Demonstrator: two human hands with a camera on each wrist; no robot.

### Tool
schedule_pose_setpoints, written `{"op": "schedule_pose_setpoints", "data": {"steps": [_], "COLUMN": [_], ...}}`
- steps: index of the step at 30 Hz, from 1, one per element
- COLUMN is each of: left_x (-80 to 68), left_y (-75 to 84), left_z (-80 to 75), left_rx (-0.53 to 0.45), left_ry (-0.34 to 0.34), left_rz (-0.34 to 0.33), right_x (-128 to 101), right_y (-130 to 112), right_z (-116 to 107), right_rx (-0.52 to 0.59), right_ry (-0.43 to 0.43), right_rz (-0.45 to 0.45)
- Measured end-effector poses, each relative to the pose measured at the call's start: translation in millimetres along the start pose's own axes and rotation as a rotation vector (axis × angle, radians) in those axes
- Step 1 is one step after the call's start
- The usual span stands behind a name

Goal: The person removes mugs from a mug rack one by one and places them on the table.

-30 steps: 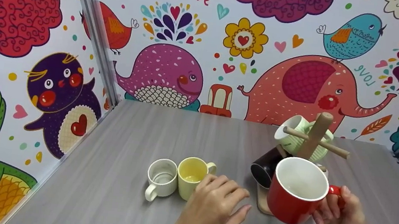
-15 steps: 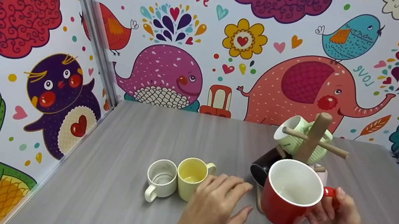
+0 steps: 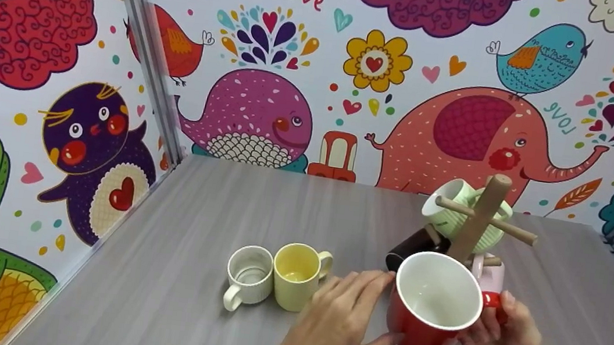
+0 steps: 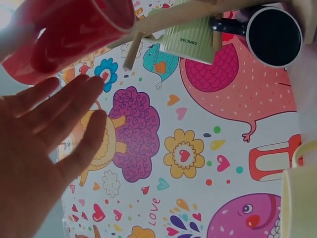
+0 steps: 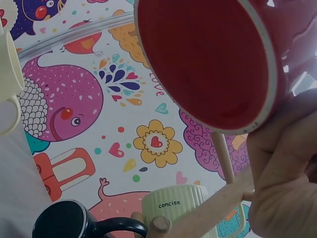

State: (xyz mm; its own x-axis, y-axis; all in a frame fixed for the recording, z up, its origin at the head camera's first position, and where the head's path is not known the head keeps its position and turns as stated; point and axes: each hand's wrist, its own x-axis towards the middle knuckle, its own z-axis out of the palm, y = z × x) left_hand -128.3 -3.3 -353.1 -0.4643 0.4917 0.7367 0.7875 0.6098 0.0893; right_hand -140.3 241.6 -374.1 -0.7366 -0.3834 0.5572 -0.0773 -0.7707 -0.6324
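Note:
My right hand holds a red mug by its handle, tilted, with its white inside facing up, low over the table. My left hand lies flat beside it, fingers straight, with the thumb and fingertips at the mug's left side. The left wrist view shows my open palm under the red mug. The mug's base fills the right wrist view, my fingers curled at its handle. Just behind stands a wooden mug tree.
On the tree hang a green ribbed mug, a black mug and a pink mug. A white mug and a yellow mug stand side by side left of my left hand. Patterned walls enclose the grey table.
My right hand has brought the red mug left and a little down, away from the tree. My left hand has shifted right and now meets the mug's side.

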Motion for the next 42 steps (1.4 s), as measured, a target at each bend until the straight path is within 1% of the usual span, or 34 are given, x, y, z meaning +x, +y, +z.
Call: {"op": "schedule_pose_setpoints", "data": {"steps": [4, 8, 11, 16, 19, 21, 24, 27, 33, 37, 42], "left_x": [0.0, 0.3, 0.6, -0.1, -0.4, -0.2, -0.2, -0.9, -3.8, -3.6, -2.7], "left_y": [1.6, 3.4, 4.7, 5.9, 7.4, 9.3, 12.6, 14.0, 7.5, 4.9, 6.0], "left_z": [0.1, 0.7, 1.4, 3.8, 5.5, 6.7, 8.5, 9.7, 9.1, 6.7, 5.7], "left_rx": [-0.019, -0.046, -0.064, -0.084, -0.11, -0.136, -0.201, -0.253, -0.262, -0.263, -0.273], "left_ry": [-0.031, -0.073, -0.088, -0.048, -0.04, -0.053, -0.091, -0.109, -0.048, -0.035, -0.026], "left_rz": [-0.016, -0.049, -0.067, -0.05, -0.056, -0.076, -0.12, -0.151, -0.114, -0.103, -0.117], "right_x": [1.0, 1.7, 2.5, 3.0, 2.2, 2.0, 1.8, 1.3, 2.7, 4.7, 5.7], "right_y": [1.4, 1.9, 3.1, 4.7, 3.9, 3.4, 3.2, 3.8, 7.2, 9.9, 10.8], "right_z": [0.4, 0.7, 0.2, -0.4, -0.9, -1.7, -2.8, -2.6, -1.9, -1.4, 0.3], "right_rx": [0.008, 0.013, 0.022, 0.013, -0.009, -0.025, -0.05, -0.081, -0.185, -0.2, -0.218], "right_ry": [-0.03, -0.06, -0.094, -0.135, -0.144, -0.158, -0.19, -0.203, -0.255, -0.278, -0.275], "right_rz": [0.003, 0.003, 0.007, 0.026, 0.039, 0.043, 0.036, 0.039, 0.067, 0.095, 0.097]}}
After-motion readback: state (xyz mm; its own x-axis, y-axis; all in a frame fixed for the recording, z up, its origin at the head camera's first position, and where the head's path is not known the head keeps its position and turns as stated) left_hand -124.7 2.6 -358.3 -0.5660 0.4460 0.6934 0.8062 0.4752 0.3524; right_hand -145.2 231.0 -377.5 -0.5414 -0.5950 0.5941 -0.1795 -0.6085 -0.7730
